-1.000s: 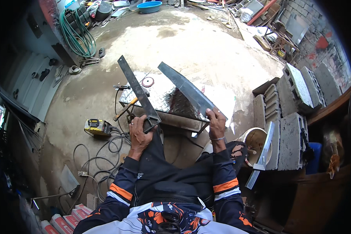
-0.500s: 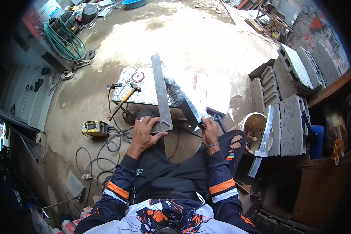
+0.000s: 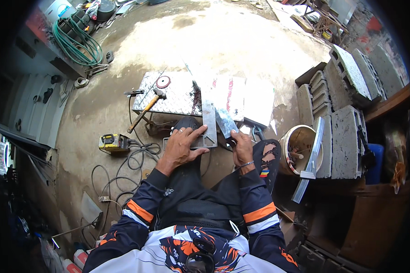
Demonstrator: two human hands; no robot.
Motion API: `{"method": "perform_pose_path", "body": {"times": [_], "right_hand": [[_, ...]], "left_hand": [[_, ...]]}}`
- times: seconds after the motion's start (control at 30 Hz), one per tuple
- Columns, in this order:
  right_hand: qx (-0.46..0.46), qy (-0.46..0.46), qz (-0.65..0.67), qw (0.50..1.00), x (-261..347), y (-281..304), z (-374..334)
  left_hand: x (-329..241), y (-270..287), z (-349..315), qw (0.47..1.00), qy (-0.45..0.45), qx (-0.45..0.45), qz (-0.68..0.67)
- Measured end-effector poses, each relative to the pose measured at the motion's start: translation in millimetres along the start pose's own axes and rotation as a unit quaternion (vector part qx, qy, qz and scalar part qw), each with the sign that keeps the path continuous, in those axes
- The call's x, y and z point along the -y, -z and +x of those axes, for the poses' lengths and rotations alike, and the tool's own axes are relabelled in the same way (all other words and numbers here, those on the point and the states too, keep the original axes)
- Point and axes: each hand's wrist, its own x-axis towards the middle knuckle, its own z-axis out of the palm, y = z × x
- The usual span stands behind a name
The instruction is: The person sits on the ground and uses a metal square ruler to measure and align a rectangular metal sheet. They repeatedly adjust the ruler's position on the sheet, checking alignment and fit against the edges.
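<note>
My left hand (image 3: pixel 182 148) grips a metal square (image 3: pixel 208 116) by its framed corner, thumb along the lower edge and index finger on the blade. The blade points away from me over a work surface with a diamond-plate top (image 3: pixel 175 98). On the right, my right hand (image 3: pixel 243 148) is closed on the near end of an angled metal strip (image 3: pixel 225 122), thumb on top. The strip lies close beside the square's blade; whether they touch I cannot tell. A hammer with a yellow handle (image 3: pixel 146 110) and a red-rimmed disc (image 3: pixel 163 82) rest on the plate.
At left stands a yellow-and-black machine (image 3: pixel 113 143) with looping cables (image 3: pixel 131 170). A round bucket (image 3: pixel 289 152) at right has a metal bar with a clamp (image 3: pixel 310 170) across it. Concrete blocks (image 3: pixel 345 143) are stacked beyond. A green hose (image 3: pixel 73 43) hangs far left.
The square's blade has swung to the right and tilted. The metal strip in my right hand has turned, showing its bright face. My left hand has shifted right, and the view has moved slightly.
</note>
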Motion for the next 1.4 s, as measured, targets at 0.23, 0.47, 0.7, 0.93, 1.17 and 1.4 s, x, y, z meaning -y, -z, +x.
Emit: {"method": "perform_pose_path", "body": {"times": [0.23,0.47,0.7,0.93,1.17,1.4], "right_hand": [[0.015,-0.051,0.054,0.997,23,-6,-5],[0.064,-0.048,0.061,0.995,13,-18,-19],[0.038,-0.021,0.038,0.998,11,-19,-15],[0.054,-0.028,0.048,0.997,13,-23,-20],[0.057,-0.026,0.053,0.997,10,-22,-20],[0.064,-0.020,0.063,0.996,8,-19,-19]], "left_hand": [[-5,-10,2,1.000,0.025,-0.006,-0.014],[-10,-15,-5,0.998,0.047,-0.030,-0.020],[-9,-17,4,0.998,0.043,-0.034,-0.034],[-13,-21,4,0.997,0.066,-0.022,-0.042],[-13,-19,5,0.997,0.066,-0.015,-0.047],[-17,-15,9,0.997,0.062,0.003,-0.043]]}}
